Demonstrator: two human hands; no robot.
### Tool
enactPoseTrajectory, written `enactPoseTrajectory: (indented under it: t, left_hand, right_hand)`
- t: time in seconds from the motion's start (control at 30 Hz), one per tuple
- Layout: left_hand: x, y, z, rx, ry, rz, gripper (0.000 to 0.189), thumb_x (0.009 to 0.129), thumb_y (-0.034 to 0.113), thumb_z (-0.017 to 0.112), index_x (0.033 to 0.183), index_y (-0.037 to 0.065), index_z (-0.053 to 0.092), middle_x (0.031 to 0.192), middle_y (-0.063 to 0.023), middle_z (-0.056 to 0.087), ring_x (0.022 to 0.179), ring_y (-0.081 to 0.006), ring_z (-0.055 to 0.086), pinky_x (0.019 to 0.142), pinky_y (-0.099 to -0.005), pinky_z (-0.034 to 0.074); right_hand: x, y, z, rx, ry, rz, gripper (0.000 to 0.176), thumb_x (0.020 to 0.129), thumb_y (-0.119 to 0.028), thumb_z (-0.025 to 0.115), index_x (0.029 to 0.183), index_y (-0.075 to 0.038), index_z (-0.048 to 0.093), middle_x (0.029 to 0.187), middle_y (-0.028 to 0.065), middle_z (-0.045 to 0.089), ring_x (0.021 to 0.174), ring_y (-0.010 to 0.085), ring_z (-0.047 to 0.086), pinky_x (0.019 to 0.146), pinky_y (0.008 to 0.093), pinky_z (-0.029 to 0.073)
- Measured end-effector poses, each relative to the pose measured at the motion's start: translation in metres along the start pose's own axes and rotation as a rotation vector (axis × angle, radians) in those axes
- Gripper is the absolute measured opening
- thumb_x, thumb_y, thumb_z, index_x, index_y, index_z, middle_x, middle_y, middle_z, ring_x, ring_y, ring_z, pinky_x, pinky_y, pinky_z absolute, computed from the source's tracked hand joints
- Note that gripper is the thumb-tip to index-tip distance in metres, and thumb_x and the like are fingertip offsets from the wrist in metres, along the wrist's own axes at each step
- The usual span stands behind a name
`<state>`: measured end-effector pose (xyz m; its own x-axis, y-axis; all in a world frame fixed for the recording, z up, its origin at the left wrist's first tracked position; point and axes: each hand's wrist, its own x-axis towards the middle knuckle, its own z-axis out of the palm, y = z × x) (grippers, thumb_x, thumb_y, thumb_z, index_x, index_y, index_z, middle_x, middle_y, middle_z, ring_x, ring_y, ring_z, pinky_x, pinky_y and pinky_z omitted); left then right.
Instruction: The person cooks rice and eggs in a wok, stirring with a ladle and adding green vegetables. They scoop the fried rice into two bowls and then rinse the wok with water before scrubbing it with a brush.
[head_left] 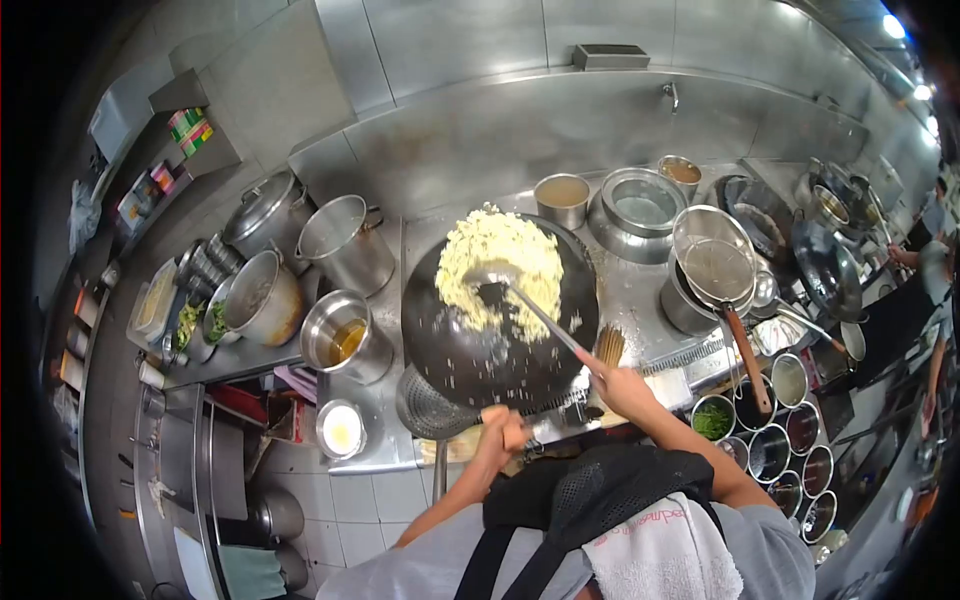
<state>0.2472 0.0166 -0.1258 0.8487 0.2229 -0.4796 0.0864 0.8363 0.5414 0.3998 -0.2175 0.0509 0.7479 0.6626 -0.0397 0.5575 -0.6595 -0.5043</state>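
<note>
Carefully, I am clenching the left hand on the handle of the wok, the fingers of the right hand grasping the ladle, scooping low under the rice.

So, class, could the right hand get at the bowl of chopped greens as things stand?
Probably yes: the bowl of chopped greens sits close beside the right hand, nothing between, though that hand grips the ladle.

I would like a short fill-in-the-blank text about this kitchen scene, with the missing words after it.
The black wok holds yellow fried ____.
The right hand holds a long ____, with its bowl in the food.
The left hand grips the wok by its ____.
Missing words: rice; ladle; handle.
</note>
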Motion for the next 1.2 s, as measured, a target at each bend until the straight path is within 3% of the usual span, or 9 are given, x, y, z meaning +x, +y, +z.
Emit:
enactPoseTrajectory:
  t: [0.17,0.3,0.47,0.6,0.67,0.8,0.93,1.17,1.2]
  left_hand:
    - [0.041,0.056,0.027,-0.190,0.021,0.069,0.009,0.091,0.018,0.063,0.087,0.015,0.055,0.077,-0.0042,0.059,0.069,-0.0206,0.060,0.056,-0.0389,0.054]
    - [0.004,0.088,0.057,-0.081,0.025,0.052,0.008,0.090,0.012,0.058,0.096,0.008,0.055,0.078,-0.0091,0.059,0.060,-0.0229,0.059,0.046,-0.0371,0.051]
    - [0.055,0.089,0.087,-0.069,0.101,0.040,0.011,0.090,0.015,0.056,0.085,0.007,0.053,0.075,-0.0093,0.056,0.056,-0.0230,0.057,0.045,-0.0333,0.048]
    - [0.065,0.016,-0.008,-0.316,-0.449,0.070,0.005,0.093,0.016,0.055,0.091,0.012,0.056,0.074,-0.0058,0.057,0.058,-0.0232,0.059,0.047,-0.0355,0.051]
    - [0.006,0.005,0.014,-0.059,0.051,0.049,0.006,0.094,0.019,0.056,0.099,0.015,0.055,0.078,-0.0065,0.059,0.061,-0.0236,0.060,0.049,-0.0378,0.053]
    - [0.034,0.046,0.027,-0.010,0.001,0.096,0.012,0.096,0.019,0.057,0.106,0.014,0.053,0.084,-0.0077,0.060,0.070,-0.0234,0.062,0.055,-0.0426,0.056]
    - [0.097,0.098,0.047,-0.099,-0.087,0.051,0.009,0.087,0.014,0.060,0.085,0.007,0.056,0.074,-0.0094,0.057,0.052,-0.0236,0.057,0.043,-0.0366,0.054]
    - [0.119,0.086,0.043,-0.091,-0.025,0.058,0.018,0.091,0.021,0.059,0.084,0.005,0.055,0.073,-0.0114,0.058,0.055,-0.0254,0.064,0.040,-0.0338,0.054]
    - [0.123,0.085,0.034,-0.058,-0.045,0.025,0.020,0.092,0.023,0.058,0.084,0.006,0.055,0.074,-0.0118,0.060,0.056,-0.0255,0.065,0.041,-0.0338,0.055]
  right_hand:
    - [-0.063,0.013,-0.015,0.265,-0.174,-0.056,0.059,0.096,-0.024,0.063,0.151,-0.027,0.041,0.089,0.0255,0.069,0.083,0.0347,0.072,0.079,0.0386,0.054]
    - [-0.114,0.024,-0.057,0.789,-0.386,0.101,0.058,0.097,-0.001,0.058,0.151,-0.011,0.042,0.137,0.0081,0.060,0.133,0.0170,0.049,0.111,0.0287,0.034]
    - [-0.053,0.018,-0.022,-0.136,-0.218,0.041,0.060,0.095,-0.029,0.058,0.151,-0.036,0.037,0.079,0.0243,0.067,0.072,0.0447,0.065,0.066,0.0539,0.052]
    - [0.009,0.020,0.020,-0.116,-0.063,0.061,0.061,0.097,-0.023,0.053,0.153,-0.037,0.034,0.080,0.0259,0.067,0.075,0.0437,0.066,0.073,0.0546,0.051]
    - [0.001,0.010,0.003,-0.054,-0.094,0.085,0.062,0.096,-0.023,0.055,0.153,-0.035,0.034,0.079,0.0250,0.067,0.076,0.0442,0.066,0.073,0.0528,0.051]
    - [-0.068,0.039,-0.017,0.250,0.105,-0.198,0.059,0.095,-0.026,0.062,0.150,-0.028,0.042,0.073,0.0238,0.065,0.072,0.0445,0.064,0.071,0.0493,0.050]
    - [-0.110,0.036,-0.085,0.041,-0.180,0.123,0.062,0.091,-0.019,0.067,0.148,-0.029,0.046,0.080,0.0247,0.067,0.078,0.0442,0.066,0.073,0.0494,0.052]
    - [0.043,0.075,0.037,-0.263,-0.030,-0.047,0.065,0.094,-0.017,0.061,0.152,-0.033,0.038,0.077,0.0207,0.067,0.064,0.0376,0.066,0.063,0.0475,0.053]
    - [0.057,0.072,0.044,0.088,-0.071,-0.005,0.064,0.096,-0.017,0.059,0.154,-0.031,0.036,0.070,0.0131,0.062,0.056,0.0281,0.060,0.054,0.0416,0.050]
